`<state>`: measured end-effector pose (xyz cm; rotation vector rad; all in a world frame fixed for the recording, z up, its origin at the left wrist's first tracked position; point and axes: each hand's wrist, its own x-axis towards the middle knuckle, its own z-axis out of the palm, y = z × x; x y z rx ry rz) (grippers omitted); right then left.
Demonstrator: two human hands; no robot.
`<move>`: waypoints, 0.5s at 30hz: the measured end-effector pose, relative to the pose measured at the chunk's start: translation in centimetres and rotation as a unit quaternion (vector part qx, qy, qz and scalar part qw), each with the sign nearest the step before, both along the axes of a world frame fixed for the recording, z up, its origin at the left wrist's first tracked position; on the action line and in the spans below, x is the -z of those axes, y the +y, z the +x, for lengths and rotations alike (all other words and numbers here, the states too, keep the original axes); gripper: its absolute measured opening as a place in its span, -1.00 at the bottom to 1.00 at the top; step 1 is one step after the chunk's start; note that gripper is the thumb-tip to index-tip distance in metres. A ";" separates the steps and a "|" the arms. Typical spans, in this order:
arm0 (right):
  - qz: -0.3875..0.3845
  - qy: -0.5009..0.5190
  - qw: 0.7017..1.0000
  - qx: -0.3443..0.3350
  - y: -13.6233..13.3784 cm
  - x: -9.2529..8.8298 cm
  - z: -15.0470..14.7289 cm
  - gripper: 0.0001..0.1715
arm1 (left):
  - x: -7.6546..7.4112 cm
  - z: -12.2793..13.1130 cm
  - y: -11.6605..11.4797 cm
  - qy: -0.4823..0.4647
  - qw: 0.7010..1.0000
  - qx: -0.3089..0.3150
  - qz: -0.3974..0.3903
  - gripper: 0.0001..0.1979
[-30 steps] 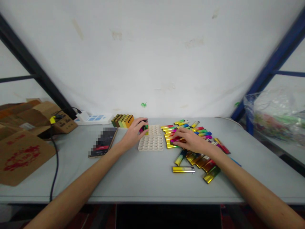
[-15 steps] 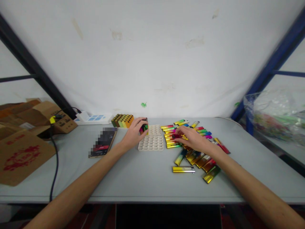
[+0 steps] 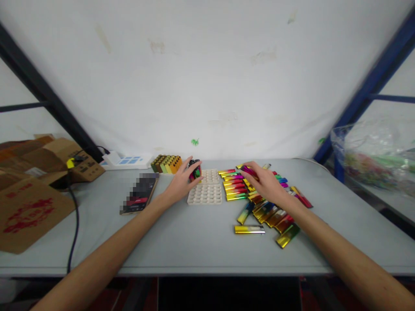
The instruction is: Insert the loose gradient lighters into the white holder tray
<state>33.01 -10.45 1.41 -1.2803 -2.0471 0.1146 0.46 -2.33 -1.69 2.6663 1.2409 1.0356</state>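
Observation:
My left hand (image 3: 180, 183) is closed round a small bunch of coloured lighters (image 3: 195, 170) at the far left corner of a beige tray with round holes (image 3: 205, 195). My right hand (image 3: 263, 183) pinches one magenta lighter (image 3: 248, 171), lifted a little above a spread of several metallic gold, red, green and blue lighters (image 3: 259, 203) lying flat on the grey table (image 3: 181, 237) to the right of the tray.
A block of upright yellow and green lighters (image 3: 166, 163) stands behind the tray. A phone (image 3: 140, 193) lies left of my left hand. Cardboard boxes (image 3: 30, 185), a black cable (image 3: 75, 220) and a white power strip (image 3: 125, 160) are at left. A plastic bag (image 3: 372, 155) is at right.
My right hand picked a magenta lighter out of the row beside the tray and raised it up and away. My left hand stayed at the tray corner with its lighters.

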 end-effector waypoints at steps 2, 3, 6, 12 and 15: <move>-0.006 0.010 0.999 0.030 -0.2 -0.3 -0.1 -0.67 | 0.0 -0.1 0.1 0.000 1.000 0.002 -0.007 -0.52; -0.007 0.014 0.999 0.044 -0.2 -0.3 -0.2 -0.63 | -0.1 -0.1 0.1 -0.002 1.000 0.002 -0.004 -0.54; -0.001 0.029 0.996 0.079 -0.2 -0.5 -0.3 -0.44 | -0.4 -0.1 0.0 -0.005 1.000 0.003 0.010 -0.58; -0.010 0.073 0.991 0.116 -0.2 -0.2 -0.8 -0.34 | -0.8 -0.2 0.0 -0.012 1.000 0.012 0.015 -0.61; -0.015 0.082 0.990 0.117 -0.3 -0.1 -1.0 -0.41 | -0.9 -0.3 0.0 -0.012 1.000 0.013 0.014 -0.61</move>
